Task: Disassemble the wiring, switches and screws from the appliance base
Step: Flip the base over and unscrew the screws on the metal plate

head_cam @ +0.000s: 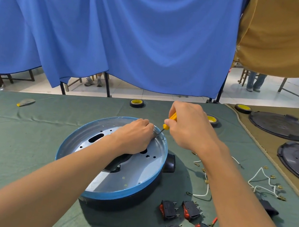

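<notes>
Sitting in the middle of the desk, the appliance base is turned open side up, its metal plate ringed by a blue rim. The screwdriver is clamped in the right hand, fingers closed around the yellow handle, and its tip is aimed at the far inner rim. The left hand is rested inside the base with its fingers curled at that tip; whether anything is pinched there cannot be told.

A slip of the tip is judged the main risk, since the left fingers are touching or just beside it and could be jabbed. A freed screw could also be dropped through one of the plate's holes, or lost on the cloth.

Only the base serves as a container: two small yellowish specks are seen on its plate, too small to identify. Four switches and the white wires are laid loose on the desk to the right, in no tray. A tape roll is set beyond the base.
</notes>
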Motion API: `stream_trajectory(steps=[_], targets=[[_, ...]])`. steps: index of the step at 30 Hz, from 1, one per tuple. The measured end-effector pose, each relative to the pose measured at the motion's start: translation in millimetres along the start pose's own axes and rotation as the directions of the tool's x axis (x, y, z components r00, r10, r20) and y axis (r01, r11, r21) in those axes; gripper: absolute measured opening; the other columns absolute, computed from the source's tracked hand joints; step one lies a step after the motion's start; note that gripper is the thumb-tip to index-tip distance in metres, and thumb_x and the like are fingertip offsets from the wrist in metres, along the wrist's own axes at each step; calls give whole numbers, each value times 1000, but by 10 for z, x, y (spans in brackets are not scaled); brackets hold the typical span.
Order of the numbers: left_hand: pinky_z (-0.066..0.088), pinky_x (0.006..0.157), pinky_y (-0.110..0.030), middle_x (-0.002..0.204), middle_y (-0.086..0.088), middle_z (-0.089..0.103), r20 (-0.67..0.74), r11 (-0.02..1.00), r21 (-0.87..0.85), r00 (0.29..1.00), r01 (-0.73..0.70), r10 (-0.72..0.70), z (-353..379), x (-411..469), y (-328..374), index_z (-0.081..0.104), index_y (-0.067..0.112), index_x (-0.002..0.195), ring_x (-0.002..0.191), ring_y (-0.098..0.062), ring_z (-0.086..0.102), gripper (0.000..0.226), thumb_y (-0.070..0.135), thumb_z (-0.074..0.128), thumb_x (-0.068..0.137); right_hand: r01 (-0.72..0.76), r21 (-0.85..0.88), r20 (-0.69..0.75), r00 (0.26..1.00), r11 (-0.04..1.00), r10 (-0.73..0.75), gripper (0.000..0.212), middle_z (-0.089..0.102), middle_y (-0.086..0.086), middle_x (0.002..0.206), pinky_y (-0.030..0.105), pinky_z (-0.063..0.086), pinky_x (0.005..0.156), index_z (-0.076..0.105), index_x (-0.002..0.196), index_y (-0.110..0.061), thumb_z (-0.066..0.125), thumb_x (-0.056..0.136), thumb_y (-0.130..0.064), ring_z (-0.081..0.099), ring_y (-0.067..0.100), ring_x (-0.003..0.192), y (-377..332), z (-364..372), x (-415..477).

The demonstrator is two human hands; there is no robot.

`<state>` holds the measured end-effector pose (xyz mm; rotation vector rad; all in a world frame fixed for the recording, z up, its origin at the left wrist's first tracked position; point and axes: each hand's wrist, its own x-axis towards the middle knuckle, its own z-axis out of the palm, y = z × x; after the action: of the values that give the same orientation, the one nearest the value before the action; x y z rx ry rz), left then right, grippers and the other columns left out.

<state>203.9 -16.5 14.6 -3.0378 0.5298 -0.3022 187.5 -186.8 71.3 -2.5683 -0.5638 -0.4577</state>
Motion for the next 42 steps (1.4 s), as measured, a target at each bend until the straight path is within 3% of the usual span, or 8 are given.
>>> stream_trajectory(steps=[2,6,12,19,27,30,37,42], targets=[[42,79,-34,90,-7,48,-26,1000,2,1000,10,-10,-24,7,20,52,6,92,85,-24,49,22,18,37,102,9,-10,-10,1000,1000,-9,16,59,5,96,34,36,69,58,95,-13,61,93,-29,55,27,92,10,7,0],[44,81,-34,97,-6,51,-53,1000,9,999,-5,5,-28,2,34,58,5,106,91,-24,52,29,24,37,103,5,-14,-16,1000,1000,-6,16,60,5,95,35,37,68,58,95,-14,62,93,-29,55,27,91,28,16,0],[48,84,-40,102,-8,54,2,997,82,1000,9,-9,-5,14,23,55,6,108,96,-26,52,26,23,35,104,18,-14,-20,1000,1000,-18,16,59,4,92,33,36,67,58,95,-14,62,93,-29,55,24,87,24,12,-3],[44,91,-33,112,-2,53,119,996,-87,993,-8,18,-96,17,-94,57,12,119,103,-20,52,25,26,44,102,-10,1,-7,1000,1000,10,16,59,6,90,34,39,65,59,93,-13,62,93,-28,55,25,85,59,3,15],[47,82,-39,93,-5,51,-27,1000,7,999,22,-22,-20,3,13,55,7,96,90,-27,55,30,29,37,104,-7,-6,-16,1000,1000,7,16,60,6,91,34,38,66,60,94,-13,62,93,-29,56,26,87,64,12,26],[49,82,-40,101,-5,54,-60,999,-37,997,35,-37,-12,-3,7,57,6,106,92,-25,55,32,32,39,103,-6,-7,-16,1000,1000,5,17,61,7,94,34,39,68,60,96,-14,62,93,-30,56,27,90,70,14,26],[50,79,-43,98,-7,55,-4,996,10,996,87,-87,-12,28,13,57,8,100,90,-27,56,29,31,39,103,-4,-4,-19,1000,1000,4,16,60,6,94,34,38,68,59,96,-15,62,93,-31,56,27,91,67,20,31],[49,83,-42,100,-3,52,52,999,-21,998,40,-39,-44,35,5,56,11,111,94,-25,56,29,32,36,104,0,-25,-3,1000,1000,0,19,61,7,94,35,37,68,60,95,-14,61,93,-32,55,28,92,76,17,21]])
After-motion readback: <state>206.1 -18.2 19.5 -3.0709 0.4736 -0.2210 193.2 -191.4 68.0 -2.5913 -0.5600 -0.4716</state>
